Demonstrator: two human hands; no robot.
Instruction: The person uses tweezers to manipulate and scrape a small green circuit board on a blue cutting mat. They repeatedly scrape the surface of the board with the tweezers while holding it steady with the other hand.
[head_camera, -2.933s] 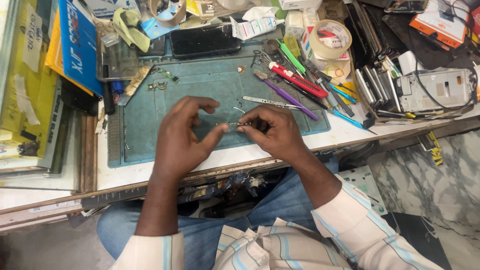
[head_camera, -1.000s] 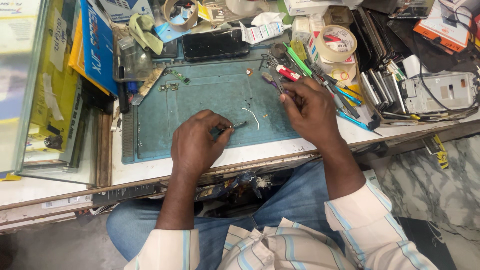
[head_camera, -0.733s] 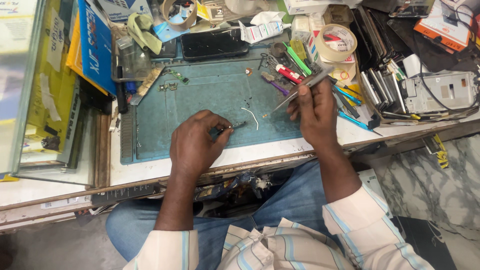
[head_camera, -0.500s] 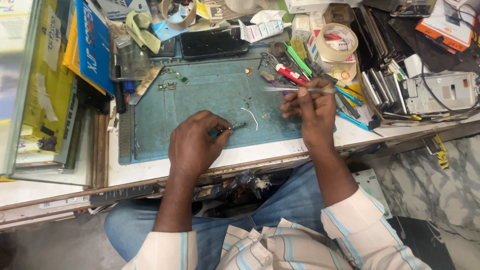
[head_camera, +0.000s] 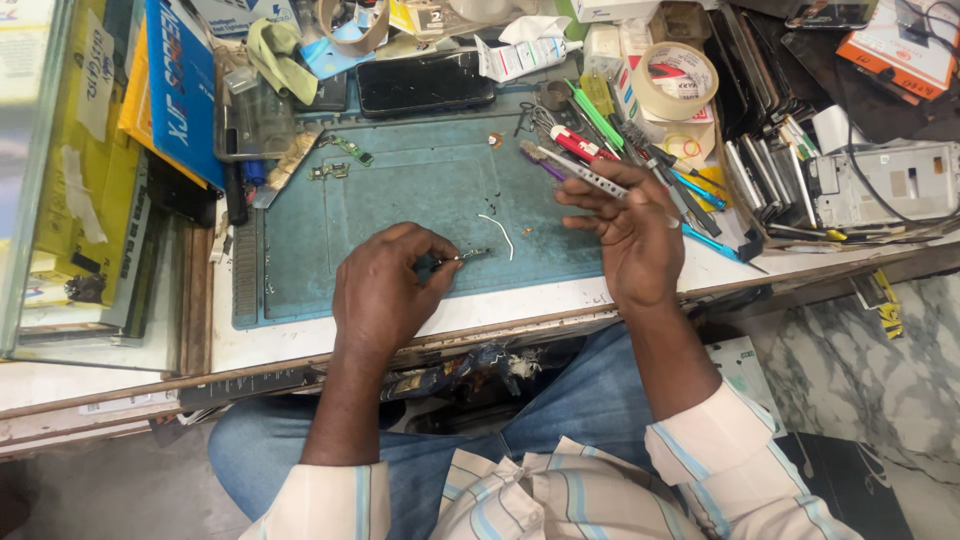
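Observation:
My left hand (head_camera: 385, 290) rests on the near edge of a teal work mat (head_camera: 400, 200) and pinches a small metal part (head_camera: 470, 254) between thumb and fingers. My right hand (head_camera: 625, 235) hovers over the mat's right edge and holds silver tweezers (head_camera: 580, 172), their tips pointing up and left. A thin white curved strip (head_camera: 500, 233) lies on the mat between the two hands.
A dark phone (head_camera: 425, 82) lies at the mat's far edge. Screwdrivers and picks (head_camera: 600, 135) are piled right of the mat, with a tape roll (head_camera: 677, 82) behind them. Phone frames (head_camera: 880, 185) sit far right. Yellow and blue boxes (head_camera: 150, 90) stand at left.
My right hand reached into the tool pile at the right, picked up the tweezers and brought them back toward the mat. My left hand kept still with the small part.

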